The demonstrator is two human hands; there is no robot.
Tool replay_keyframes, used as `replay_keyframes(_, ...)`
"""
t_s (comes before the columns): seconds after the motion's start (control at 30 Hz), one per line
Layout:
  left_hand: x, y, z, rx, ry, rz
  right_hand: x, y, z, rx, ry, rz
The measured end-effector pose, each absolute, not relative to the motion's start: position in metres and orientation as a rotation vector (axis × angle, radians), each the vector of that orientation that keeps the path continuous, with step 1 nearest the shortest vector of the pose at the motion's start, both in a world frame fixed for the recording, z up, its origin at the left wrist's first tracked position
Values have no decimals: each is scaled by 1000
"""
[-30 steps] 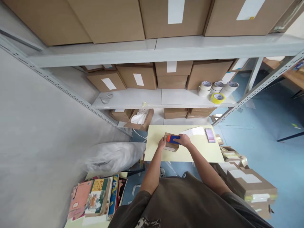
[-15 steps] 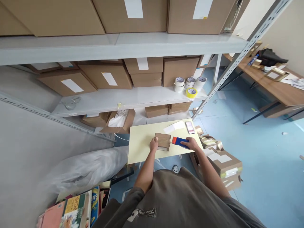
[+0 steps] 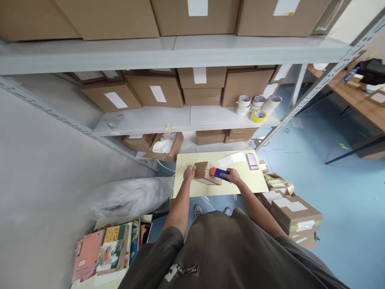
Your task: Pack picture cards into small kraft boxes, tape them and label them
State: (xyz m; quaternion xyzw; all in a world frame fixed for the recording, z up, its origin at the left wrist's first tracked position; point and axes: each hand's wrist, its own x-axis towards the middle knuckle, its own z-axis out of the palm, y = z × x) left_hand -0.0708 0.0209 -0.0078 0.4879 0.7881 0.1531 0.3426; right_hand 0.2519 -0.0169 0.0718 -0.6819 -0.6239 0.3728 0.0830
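Note:
A small brown cardboard box (image 3: pixel 201 170) stands tilted on the pale yellow table (image 3: pixel 188 189), with tape across its right end. My left hand (image 3: pixel 189 173) grips the box at its left end, thumb on top. My right hand (image 3: pixel 233 176) is closed round a flat blue tool with an orange end (image 3: pixel 221 174); its exact kind I cannot make out. The orange end meets or nearly meets the taped right end of the box. Behind lie a white paper sheet (image 3: pixel 231 159) and a phone (image 3: pixel 252 161) with its screen lit.
Shelving (image 3: pixel 150 127) with cartons rises beyond the table. Tape rolls (image 3: pixel 258 116) sit on its middle shelf. Stacked boxes (image 3: pixel 296 214) stand at the right, a plastic-wrapped bundle (image 3: pixel 132 198) and books (image 3: pixel 112 249) at the left. A wooden desk (image 3: pixel 345 88) is far right.
The box has tipped so its right end turns up toward the tool. My right hand has brought the orange end against or close to the box. The view has shifted left.

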Motion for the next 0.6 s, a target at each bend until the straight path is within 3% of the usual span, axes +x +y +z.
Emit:
replay_keyframes(0.13, -83, 20, -1, 1351, 1923, 564, 195, 0, 65, -2006, -1994, 1041)
replay_keyframes(0.3, -79, 3, -16, 1284, 1906, 459, 159, 1, 65, -2053, -2143, 1008)
replay_keyframes(0.6, -6, -21, -53, 1216, 1855, 420, 206, -10, 70, -2167, -2178, 1011)
